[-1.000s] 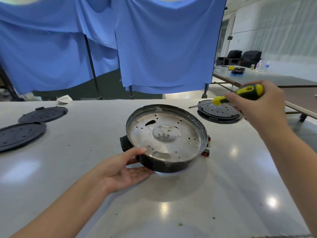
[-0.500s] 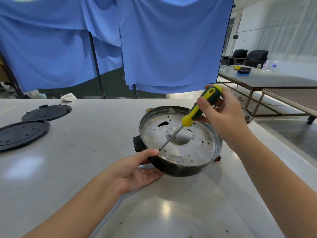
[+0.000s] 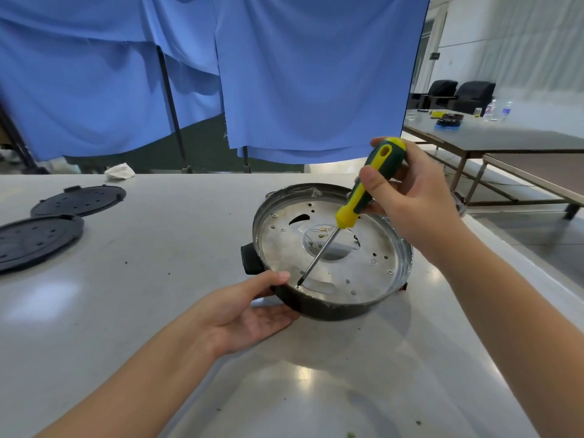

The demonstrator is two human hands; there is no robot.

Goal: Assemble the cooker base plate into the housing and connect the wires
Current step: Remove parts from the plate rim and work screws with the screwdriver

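The round black cooker housing lies on the white table with the shiny metal base plate seated inside it. Small wires and terminals show through the plate's central opening. My left hand cups the housing's near-left side, thumb on the rim, fingers under the wall. My right hand grips the yellow-green screwdriver above the plate's far side. The shaft slants down and to the left, and its tip rests at a screw hole by the near-left rim, close to my left thumb.
Two black perforated discs lie at the table's far left, a crumpled white cloth behind them. Blue curtains hang behind the table. The table's right edge runs close past the housing. Further tables stand at the right.
My right hand brought the screwdriver from the right over the plate and lowered its tip onto the near-left rim screw hole. My left hand kept its hold on the housing.
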